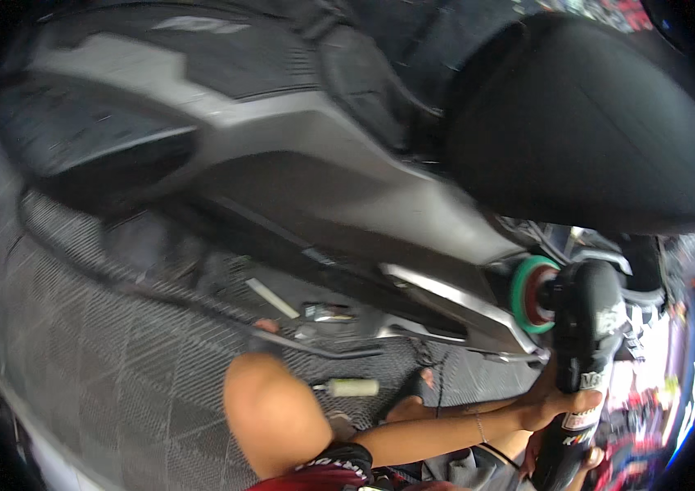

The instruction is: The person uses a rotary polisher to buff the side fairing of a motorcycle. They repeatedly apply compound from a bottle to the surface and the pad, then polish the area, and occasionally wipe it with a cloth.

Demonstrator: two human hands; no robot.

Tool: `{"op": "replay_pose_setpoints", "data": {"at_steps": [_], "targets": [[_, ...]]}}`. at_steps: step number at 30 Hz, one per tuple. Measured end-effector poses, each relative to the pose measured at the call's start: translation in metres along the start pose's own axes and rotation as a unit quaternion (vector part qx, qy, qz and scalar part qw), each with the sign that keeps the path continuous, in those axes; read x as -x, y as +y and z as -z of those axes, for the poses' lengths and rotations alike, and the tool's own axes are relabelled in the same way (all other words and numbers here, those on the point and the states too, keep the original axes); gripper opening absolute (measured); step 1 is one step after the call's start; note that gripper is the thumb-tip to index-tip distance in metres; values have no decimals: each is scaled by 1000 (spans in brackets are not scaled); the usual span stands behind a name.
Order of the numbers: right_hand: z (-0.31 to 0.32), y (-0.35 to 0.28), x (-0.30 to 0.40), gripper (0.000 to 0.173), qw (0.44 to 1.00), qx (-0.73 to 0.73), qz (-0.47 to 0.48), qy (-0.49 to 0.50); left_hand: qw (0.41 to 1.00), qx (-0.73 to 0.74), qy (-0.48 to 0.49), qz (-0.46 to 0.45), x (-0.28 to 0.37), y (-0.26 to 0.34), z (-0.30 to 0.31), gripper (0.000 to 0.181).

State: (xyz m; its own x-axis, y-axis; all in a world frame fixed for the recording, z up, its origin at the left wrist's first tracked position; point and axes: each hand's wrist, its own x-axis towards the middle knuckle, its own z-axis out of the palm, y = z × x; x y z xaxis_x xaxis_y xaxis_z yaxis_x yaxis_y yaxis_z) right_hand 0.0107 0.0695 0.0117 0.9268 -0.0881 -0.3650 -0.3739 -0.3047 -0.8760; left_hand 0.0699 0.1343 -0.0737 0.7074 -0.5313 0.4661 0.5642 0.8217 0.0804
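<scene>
A black rotary polisher (587,319) stands nearly upright at the right, held in both my hands. My left hand (553,408) wraps its body below the head. Lower down, my right hand (587,463) grips the handle, partly hidden behind it. The green foam pad (528,294) on a red backing faces left, close to the rear end of a motorcycle's grey side panel (384,208); whether it touches cannot be told. Above the polisher is the black seat (581,129). A power cord runs down from the tool by my forearm.
On the grey ribbed floor tiles (139,368) lie a pale bottle (352,387), a light flat strip (272,298) and a small dark packet (328,312). A dark bar (323,351) runs beside the motorcycle. My bent knee (274,405) is near it. A grey cloth (461,469) lies by my lap.
</scene>
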Motion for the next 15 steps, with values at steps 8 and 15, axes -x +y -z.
{"op": "replay_pose_setpoints", "data": {"at_steps": [8,15], "targets": [[-21,113,10,86,858,-457,23,-235,997,-17,23,68,14,5,38,48],[-21,66,8,79,827,-475,58,-296,964,-202,171,-7,28,59,-12,76]]}}
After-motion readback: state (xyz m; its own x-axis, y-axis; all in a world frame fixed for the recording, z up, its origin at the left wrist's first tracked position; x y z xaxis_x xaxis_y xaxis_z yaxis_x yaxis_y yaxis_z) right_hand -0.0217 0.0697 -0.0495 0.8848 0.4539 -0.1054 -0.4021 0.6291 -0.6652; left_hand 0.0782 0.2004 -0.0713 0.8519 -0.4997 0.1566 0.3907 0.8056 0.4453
